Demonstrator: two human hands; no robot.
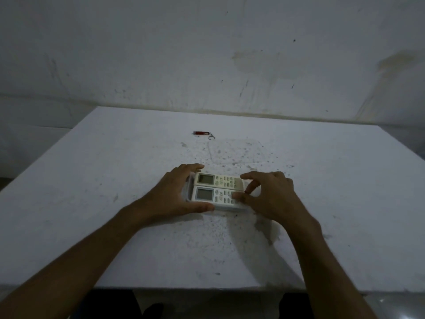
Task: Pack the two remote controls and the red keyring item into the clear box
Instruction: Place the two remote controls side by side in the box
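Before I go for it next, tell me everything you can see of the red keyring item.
The red keyring item is a small slim bar, red along most of its body with a pale label patch and a dark tip at its left end. A short link at its right end carries a thin metal ring lying flat. It rests lengthwise, left to right, on the white table, beyond the hands and remotes, near the far edge. Nothing touches it but the table. Finer detail is too small to tell.

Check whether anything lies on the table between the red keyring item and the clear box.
Nothing visible does. The red keyring item lies alone farther back; only bare, speckled table separates it from the clear box holding both remotes.
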